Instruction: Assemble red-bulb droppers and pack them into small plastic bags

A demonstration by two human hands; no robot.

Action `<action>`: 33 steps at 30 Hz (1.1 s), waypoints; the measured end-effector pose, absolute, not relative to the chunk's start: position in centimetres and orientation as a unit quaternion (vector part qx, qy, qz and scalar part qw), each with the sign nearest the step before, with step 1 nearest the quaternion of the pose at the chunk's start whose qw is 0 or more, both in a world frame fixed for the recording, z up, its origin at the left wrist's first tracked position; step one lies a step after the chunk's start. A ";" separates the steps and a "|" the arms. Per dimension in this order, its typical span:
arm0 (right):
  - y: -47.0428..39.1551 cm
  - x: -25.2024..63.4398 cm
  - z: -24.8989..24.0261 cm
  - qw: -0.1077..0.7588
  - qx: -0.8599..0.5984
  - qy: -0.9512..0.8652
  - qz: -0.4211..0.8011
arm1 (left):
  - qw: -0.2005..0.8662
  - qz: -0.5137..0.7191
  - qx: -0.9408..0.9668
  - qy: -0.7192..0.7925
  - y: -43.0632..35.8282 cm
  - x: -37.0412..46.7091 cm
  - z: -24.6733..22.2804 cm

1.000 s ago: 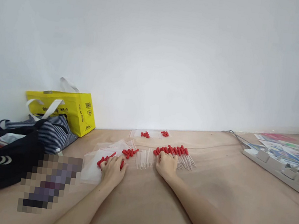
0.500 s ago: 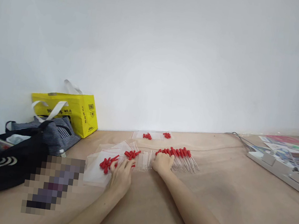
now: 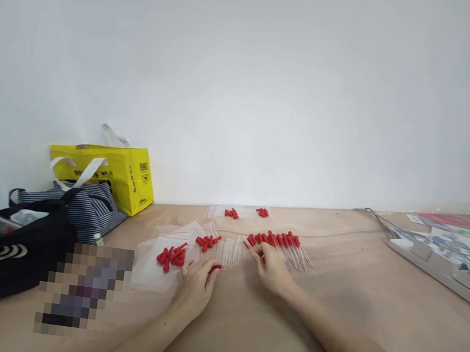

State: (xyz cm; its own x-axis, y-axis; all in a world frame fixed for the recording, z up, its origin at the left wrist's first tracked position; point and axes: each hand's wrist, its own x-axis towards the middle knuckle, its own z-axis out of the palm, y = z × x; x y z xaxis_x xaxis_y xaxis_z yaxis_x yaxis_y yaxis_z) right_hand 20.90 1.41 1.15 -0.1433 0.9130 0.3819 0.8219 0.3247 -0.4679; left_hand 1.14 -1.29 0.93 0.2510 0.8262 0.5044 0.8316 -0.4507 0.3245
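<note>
My left hand (image 3: 198,285) is closed, with a red rubber dropper bulb (image 3: 216,267) between thumb and fingertips. My right hand (image 3: 273,269) pinches a thin clear dropper tube (image 3: 247,243), whose end points up and left. Left of that hand, several bare clear tubes (image 3: 228,251) lie side by side. Droppers with red bulbs fitted (image 3: 289,244) form a slanted row behind and right of my right hand, which covers part of them. Loose red bulbs (image 3: 171,257) lie on clear zip bags (image 3: 148,271) left of my left hand, with another small pile (image 3: 208,242) beyond it.
Near the wall, a flat clear bag (image 3: 247,213) holds red bulbs. At left stand a yellow bag (image 3: 141,181), a striped bag (image 3: 98,213) and a black bag (image 3: 34,253), beside a blurred patch. A white power strip (image 3: 443,272) and papers (image 3: 464,241) lie at right.
My right hand has drawn back to the right from the bare tubes, now with a tube in its fingers. My left hand has shifted slightly right, away from the loose bulbs, with a red bulb.
</note>
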 end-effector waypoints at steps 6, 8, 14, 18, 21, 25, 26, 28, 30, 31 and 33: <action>-3.4 23.8 -0.7 0.367 -0.440 -0.813 0.102 | -0.101 -0.315 -0.795 -0.508 -2.6 2.8 0.8; -4.0 23.5 -0.5 0.350 -0.434 -0.823 0.107 | -0.123 -0.320 -0.794 -0.502 -2.8 3.0 0.5; -4.3 22.2 -0.1 0.323 -0.430 -0.835 0.121 | -0.154 -0.339 -0.789 -0.489 -2.8 2.9 0.0; -4.3 21.9 -0.3 0.323 -0.436 -0.832 0.116 | -0.155 -0.348 -0.783 -0.492 -2.7 2.9 0.0; -4.3 21.9 -0.4 0.324 -0.433 -0.835 0.100 | -0.137 -0.353 -0.782 -0.495 -2.8 3.0 0.2; -4.0 22.5 -0.2 0.302 -0.417 -0.856 0.046 | -0.117 -0.333 -0.804 -0.479 -3.2 3.2 0.4; -3.9 22.7 -0.1 0.296 -0.412 -0.861 0.030 | -0.117 -0.321 -0.814 -0.469 -3.2 3.2 0.4; -3.8 23.1 0.0 0.287 -0.402 -0.870 0.010 | -0.116 -0.300 -0.833 -0.450 -3.4 3.3 0.4; -3.8 23.2 0.0 0.287 -0.402 -0.870 0.003 | -0.111 -0.288 -0.846 -0.435 -3.6 3.3 0.4; -3.8 23.1 0.0 0.291 -0.404 -0.867 0.003 | -0.107 -0.284 -0.850 -0.430 -3.7 3.3 0.4; -4.0 22.9 -0.1 0.305 -0.407 -0.861 0.001 | -0.097 -0.280 -0.857 -0.422 -3.8 3.4 0.4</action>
